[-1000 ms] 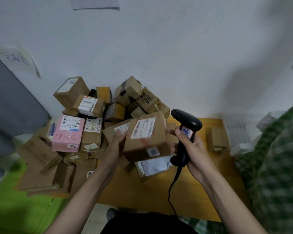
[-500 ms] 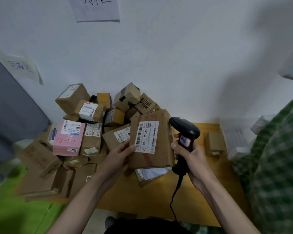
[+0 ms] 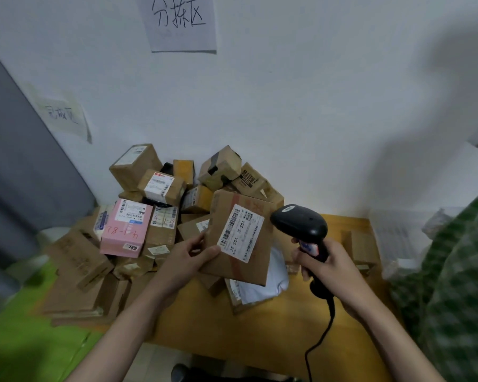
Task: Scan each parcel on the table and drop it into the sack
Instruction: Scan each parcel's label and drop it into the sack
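Your left hand (image 3: 189,253) grips the lower left edge of a flat brown cardboard parcel (image 3: 239,241), thumb pressed on its front just beside the white barcode label (image 3: 240,233), and holds it tilted up above the yellow wooden table (image 3: 232,326). Your right hand (image 3: 333,271) is wrapped round the handle of a black handheld barcode scanner (image 3: 301,226), whose head sits just right of the parcel and points toward the label; its black cable (image 3: 322,337) hangs down past the table's front edge. Under the raised parcel a white plastic mailer bag (image 3: 262,285) lies on the table. Behind it, brown cardboard boxes (image 3: 221,168) are heaped against the white wall (image 3: 287,106), with a pink box (image 3: 126,228) on the left of the heap. At the right edge stands a green checked woven sack (image 3: 458,285). A handwritten paper sign (image 3: 178,22) is fixed high on the wall.
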A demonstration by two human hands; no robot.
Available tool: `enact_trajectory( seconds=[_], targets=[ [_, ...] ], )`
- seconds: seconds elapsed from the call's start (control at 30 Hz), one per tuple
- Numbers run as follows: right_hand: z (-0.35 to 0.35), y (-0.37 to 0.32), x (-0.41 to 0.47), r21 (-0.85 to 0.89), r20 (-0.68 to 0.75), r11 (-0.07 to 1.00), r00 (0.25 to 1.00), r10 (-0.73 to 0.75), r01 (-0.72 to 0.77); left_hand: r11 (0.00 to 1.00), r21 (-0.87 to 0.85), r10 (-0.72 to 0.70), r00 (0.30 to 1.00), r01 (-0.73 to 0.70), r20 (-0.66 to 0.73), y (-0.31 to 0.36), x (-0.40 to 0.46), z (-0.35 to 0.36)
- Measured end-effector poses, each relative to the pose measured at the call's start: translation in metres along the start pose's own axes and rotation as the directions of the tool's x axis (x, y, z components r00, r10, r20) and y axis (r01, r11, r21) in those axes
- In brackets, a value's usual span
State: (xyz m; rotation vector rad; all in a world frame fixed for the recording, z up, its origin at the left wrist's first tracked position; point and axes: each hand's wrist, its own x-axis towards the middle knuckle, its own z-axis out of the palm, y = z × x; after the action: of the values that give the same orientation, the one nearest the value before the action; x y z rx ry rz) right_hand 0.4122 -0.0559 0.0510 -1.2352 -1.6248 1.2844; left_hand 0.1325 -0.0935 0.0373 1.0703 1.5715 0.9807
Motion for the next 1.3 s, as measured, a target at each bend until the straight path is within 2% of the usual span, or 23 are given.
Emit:
enact_trajectory(
  seconds=[0.13, 0.23, 0.53, 0.7, 0.97, 1.3],
  targets=[
    [-0.005, -0.019, -0.001, -0.296, 0.208, 0.936, 0.969, -0.131, 0.19, 0.993, 0.114, 0.038, 0.999, -0.038, -0.002, 0.005, 0.004, -0.009],
    [-0.005, -0.027, -0.003, -0.385, 0.278, 0.882, 0.945, -0.171, 0.273, 0.978, 0.196, 0.066, 0.997, -0.071, 0.032, 0.006, 0.006, -0.013],
    [-0.009, -0.04, -0.007, -0.394, 0.302, 0.868, 0.934, -0.19, 0.303, 0.979, 0.177, 0.096, 0.995, -0.099, 0.026, 0.006, 0.005, -0.005],
    [-0.013, -0.042, -0.008, -0.363, 0.262, 0.882, 0.941, -0.213, 0.3, 0.985, 0.155, 0.078, 0.997, -0.075, -0.01, 0.001, 0.007, -0.004],
    [-0.014, -0.039, -0.005, -0.347, 0.291, 0.887, 0.934, -0.208, 0.306, 0.991, 0.117, 0.077, 0.995, -0.069, -0.065, 0.004, -0.001, -0.003],
    [0.02, -0.036, 0.01, -0.336, 0.421, 0.873, 0.885, -0.196, 0.353, 0.999, -0.006, 0.042, 0.982, -0.044, -0.185, -0.028, -0.038, -0.022]
  ],
)
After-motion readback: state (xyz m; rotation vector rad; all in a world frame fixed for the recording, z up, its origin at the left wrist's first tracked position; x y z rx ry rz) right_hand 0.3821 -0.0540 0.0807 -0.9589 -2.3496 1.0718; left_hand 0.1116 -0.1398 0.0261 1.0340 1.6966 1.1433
